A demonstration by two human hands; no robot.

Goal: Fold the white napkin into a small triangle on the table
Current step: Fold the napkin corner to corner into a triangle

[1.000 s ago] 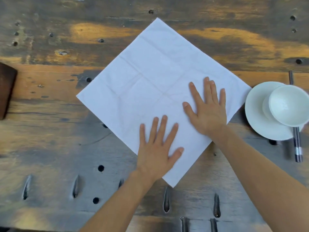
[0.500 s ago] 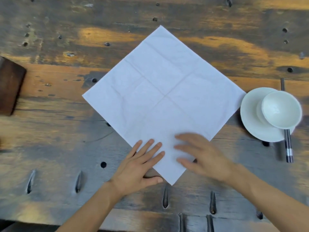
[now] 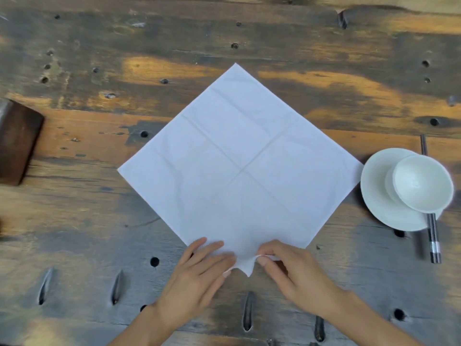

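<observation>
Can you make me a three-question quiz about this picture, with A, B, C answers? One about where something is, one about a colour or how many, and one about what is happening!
1. Where is the white bowl?
A. On the saucer, right of the napkin
B. On top of the napkin
C. In a hand

2. How many hands touch the napkin?
A. None
B. One
C. Two

3. What state is the napkin in?
A. Already a small triangle
B. Spread open like a diamond, near corner being lifted
C. Crumpled into a ball

Answers:
1. A, the bowl sits on the saucer beside the napkin's right corner.
2. C, the left hand and the right hand are both on the near corner.
3. B, the napkin lies flat, with only its near corner pinched up by the fingers.
</observation>
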